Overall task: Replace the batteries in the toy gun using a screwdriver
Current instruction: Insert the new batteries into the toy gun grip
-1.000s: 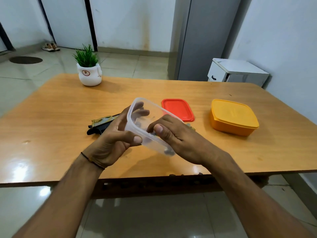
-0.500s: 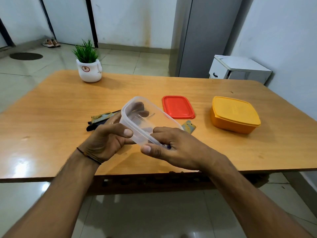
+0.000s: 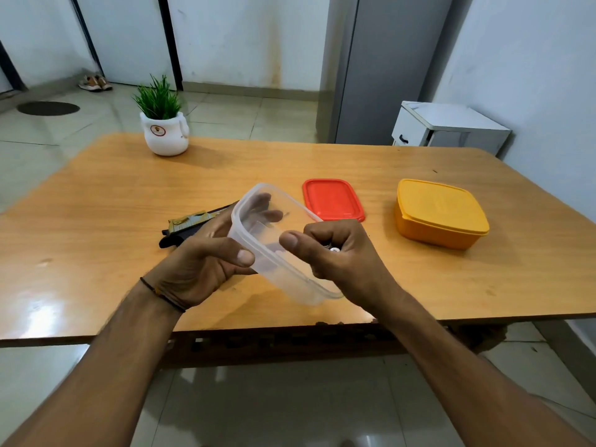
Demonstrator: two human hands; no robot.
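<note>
Left hand [image 3: 200, 269] grips one clear tub [image 3: 300, 285] | right hand [image 3: 348, 262] curled round batteries [image 3: 333, 249], count unclear | one red lid [image 3: 332, 200]

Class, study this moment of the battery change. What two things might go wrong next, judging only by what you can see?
1. The left hand holds the clear container tilted, close to the near edge of the table. It may slip from the grip and drop to the floor.
2. The right hand is curled round what look like batteries, with only their metal tips showing. One may slide out and roll off the table.
</note>
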